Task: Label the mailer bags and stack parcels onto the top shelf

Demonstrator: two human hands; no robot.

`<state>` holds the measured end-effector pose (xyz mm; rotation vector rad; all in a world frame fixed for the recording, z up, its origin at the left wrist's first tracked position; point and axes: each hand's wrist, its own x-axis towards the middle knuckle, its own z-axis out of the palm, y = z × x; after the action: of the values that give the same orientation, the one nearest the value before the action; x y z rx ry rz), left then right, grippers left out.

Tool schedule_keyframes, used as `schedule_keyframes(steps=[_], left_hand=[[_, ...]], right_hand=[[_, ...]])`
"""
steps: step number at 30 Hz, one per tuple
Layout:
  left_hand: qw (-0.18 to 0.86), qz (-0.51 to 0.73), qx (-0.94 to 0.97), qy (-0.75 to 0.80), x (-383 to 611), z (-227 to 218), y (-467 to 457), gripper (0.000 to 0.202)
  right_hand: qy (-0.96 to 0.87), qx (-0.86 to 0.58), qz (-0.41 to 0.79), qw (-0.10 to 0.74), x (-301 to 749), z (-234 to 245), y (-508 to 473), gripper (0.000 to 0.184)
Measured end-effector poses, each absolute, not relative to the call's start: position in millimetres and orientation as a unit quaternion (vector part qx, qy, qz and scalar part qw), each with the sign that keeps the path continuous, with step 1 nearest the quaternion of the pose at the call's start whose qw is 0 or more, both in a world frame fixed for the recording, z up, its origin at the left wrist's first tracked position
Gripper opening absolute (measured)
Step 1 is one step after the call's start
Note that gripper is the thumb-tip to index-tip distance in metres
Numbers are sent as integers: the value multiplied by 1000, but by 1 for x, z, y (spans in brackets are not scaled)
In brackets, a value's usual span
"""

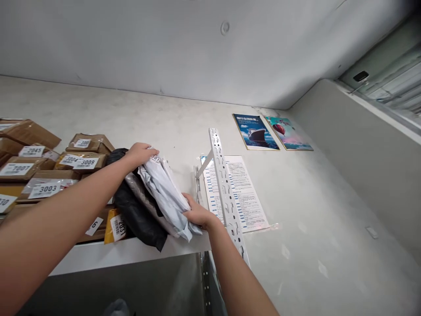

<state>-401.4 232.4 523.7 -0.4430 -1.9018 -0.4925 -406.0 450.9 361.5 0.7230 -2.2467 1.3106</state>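
Observation:
A white plastic mailer bag (164, 191) with a number label at its top stands tilted at the right end of the shelf (138, 253). My left hand (140, 156) grips its upper edge, the fingertips curled over the label. Lower down, my right hand (196, 213) is closed on the bag's right edge, thumb in front and fingers behind. Against the bag's left side lean a grey package (141, 188) and a black plastic parcel (138, 219). A yellow mailer (115, 226) with a label sits beside the black one.
Several cardboard boxes with number labels are stacked on the left, among them box 3003 (46, 188). A white perforated shelf post (223, 184) rises right of my right hand. Behind it hang printed sheets (248, 193) and a ship poster (256, 131) on the wall.

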Motion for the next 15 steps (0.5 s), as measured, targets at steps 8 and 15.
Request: schedule_keyframes(steps=[8, 15], left_hand=[[466, -78, -284, -834, -380, 516, 185, 62], [525, 18, -98, -846, -395, 492, 228, 31]], right_hand=[[-790, 300, 502, 184, -412, 358, 465, 94], [-766, 291, 544, 181, -416, 354, 467, 91]])
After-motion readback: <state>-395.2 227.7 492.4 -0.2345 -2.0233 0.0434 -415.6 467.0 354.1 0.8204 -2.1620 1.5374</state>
